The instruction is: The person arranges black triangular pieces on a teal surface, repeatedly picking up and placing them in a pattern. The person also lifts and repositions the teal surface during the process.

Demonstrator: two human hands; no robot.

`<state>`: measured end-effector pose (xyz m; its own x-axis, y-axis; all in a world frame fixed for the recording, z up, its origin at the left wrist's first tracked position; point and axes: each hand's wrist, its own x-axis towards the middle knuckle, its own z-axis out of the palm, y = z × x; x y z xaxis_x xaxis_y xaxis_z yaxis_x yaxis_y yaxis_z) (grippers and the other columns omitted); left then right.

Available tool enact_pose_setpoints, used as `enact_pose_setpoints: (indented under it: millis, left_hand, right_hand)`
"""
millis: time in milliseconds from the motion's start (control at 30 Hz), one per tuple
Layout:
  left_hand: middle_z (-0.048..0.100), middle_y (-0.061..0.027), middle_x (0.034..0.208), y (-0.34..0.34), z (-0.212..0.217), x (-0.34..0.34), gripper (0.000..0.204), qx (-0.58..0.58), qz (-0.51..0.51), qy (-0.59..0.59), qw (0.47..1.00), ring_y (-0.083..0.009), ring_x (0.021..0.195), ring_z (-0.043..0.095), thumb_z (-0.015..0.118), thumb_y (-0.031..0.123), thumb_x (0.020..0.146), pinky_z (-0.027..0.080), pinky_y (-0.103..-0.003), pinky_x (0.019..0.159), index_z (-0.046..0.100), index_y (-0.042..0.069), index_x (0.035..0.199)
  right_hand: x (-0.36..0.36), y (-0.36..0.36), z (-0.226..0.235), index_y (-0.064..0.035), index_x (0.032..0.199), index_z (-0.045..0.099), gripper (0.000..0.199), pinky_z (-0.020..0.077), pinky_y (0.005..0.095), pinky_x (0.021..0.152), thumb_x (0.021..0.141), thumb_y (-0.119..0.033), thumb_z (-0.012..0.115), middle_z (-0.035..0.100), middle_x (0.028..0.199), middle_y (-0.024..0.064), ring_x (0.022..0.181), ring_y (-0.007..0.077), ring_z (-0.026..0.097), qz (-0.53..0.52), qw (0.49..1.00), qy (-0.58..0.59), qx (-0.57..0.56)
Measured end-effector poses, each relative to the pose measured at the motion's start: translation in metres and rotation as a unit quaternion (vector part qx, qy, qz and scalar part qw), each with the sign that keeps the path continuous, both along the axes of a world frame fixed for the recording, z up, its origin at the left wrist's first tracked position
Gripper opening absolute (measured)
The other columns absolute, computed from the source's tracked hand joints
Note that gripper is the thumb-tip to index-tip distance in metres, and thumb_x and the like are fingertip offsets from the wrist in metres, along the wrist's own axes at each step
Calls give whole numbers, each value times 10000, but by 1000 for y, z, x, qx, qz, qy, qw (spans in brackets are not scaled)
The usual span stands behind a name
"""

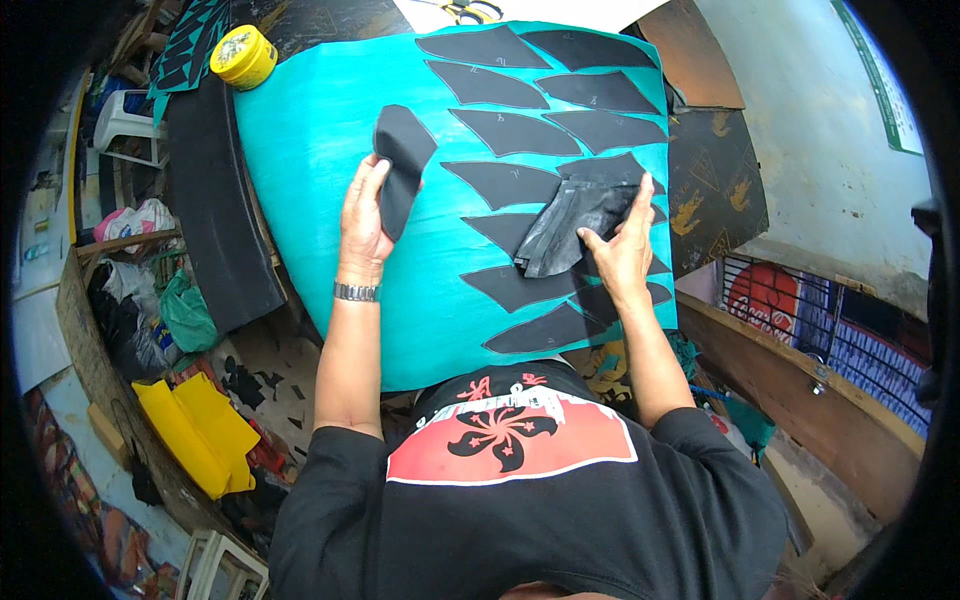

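My left hand is closed on a curved black cut-out piece, thumb in front, raised over the left-middle of a teal sheet. The piece bends slightly in the grip. To the right, my right hand grips a stack of thin dark grey cut-outs, thumb on top and index finger along the far right edge; its other fingers are partly hidden. Beneath and around the stack, several flat black pieces with pale marks lie in rows on the sheet's right half. Some are covered by the stack and my hand.
A yellow round tub stands at the sheet's far left corner. Yellow-handled scissors lie on white material at the far edge. Left are a black sheet, a white plastic stool and yellow material. A wooden ledge runs at right.
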<state>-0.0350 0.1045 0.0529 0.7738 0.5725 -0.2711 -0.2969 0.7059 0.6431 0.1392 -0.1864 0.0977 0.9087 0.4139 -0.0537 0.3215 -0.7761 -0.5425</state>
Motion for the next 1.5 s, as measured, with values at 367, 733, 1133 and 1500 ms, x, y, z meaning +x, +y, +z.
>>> enact_pose_setpoints:
  millis: [367,733,1133,1500]
  left_hand:
    - [547,-75,1394,-28,3,37,407,-106,54,-130,984,-204,1281,518,452,81,999,398,-372,1112,466,56,1404]
    - [680,-61,1136,101,-18,70,305,126,172,122,969,-138,918,621,736,146,881,512,-306,839,648,38,1152]
    - [730,-54,767,227,-63,86,253,385,190,327,842,-78,640,640,824,155,799,479,-232,559,734,5,981]
    - [722,-93,800,221,-86,82,240,331,267,328,844,-121,642,690,780,75,803,555,-233,558,675,-43,984]
  right_hand:
    - [-38,116,8,-123,1568,154,963,536,309,758,824,-19,756,605,1101,137,919,180,649,90,829,387,393]
    - [25,251,-31,-57,1411,460,734,514,286,568,746,104,724,606,1179,249,637,136,613,133,872,303,362]
    - [71,373,-101,-80,1300,588,664,532,315,674,695,-87,862,616,851,90,713,183,630,72,965,20,250]
    - [66,367,-102,-84,1314,544,600,536,407,739,765,-72,788,665,751,83,737,270,684,68,962,61,259]
